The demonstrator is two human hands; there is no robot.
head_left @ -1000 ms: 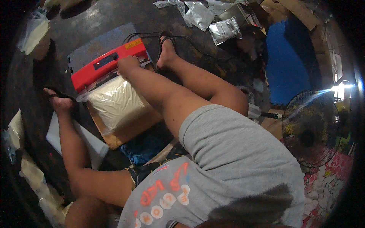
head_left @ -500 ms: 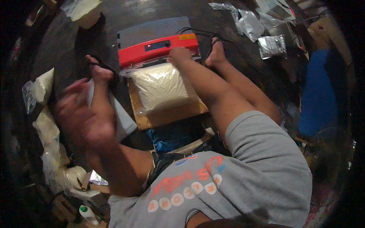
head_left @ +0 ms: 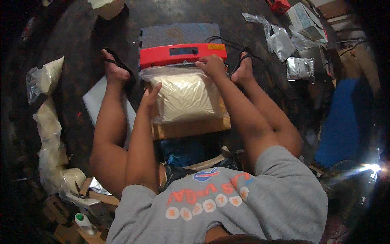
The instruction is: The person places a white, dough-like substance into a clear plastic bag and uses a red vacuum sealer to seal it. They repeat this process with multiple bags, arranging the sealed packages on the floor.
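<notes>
A clear plastic bag (head_left: pixel 185 97) full of pale cream powder lies in front of a red heat sealer (head_left: pixel 183 54), its top edge up against the sealer's front. My left hand (head_left: pixel 151 96) grips the bag's left side, thumb on top and the other fingers mostly hidden. At the bag's upper right corner, my right hand (head_left: pixel 212 66) is closed with bent fingers, close to the sealer's front edge. What exactly lies under those fingertips is hard to see. A brown cardboard piece (head_left: pixel 195 129) supports the bag from below.
Several filled powder bags (head_left: pixel 50 126) line the left side. Silver pouches (head_left: pixel 300 69) and a white box (head_left: pixel 306 22) lie at the far right, near a blue sheet (head_left: pixel 339 122). A black cable (head_left: pixel 217 38) runs behind the sealer. My feet flank it.
My left hand has come in from the left, where it was blurred and off the bag, to the bag's left side. My right hand stays at the sealer's front. The view has shifted slightly.
</notes>
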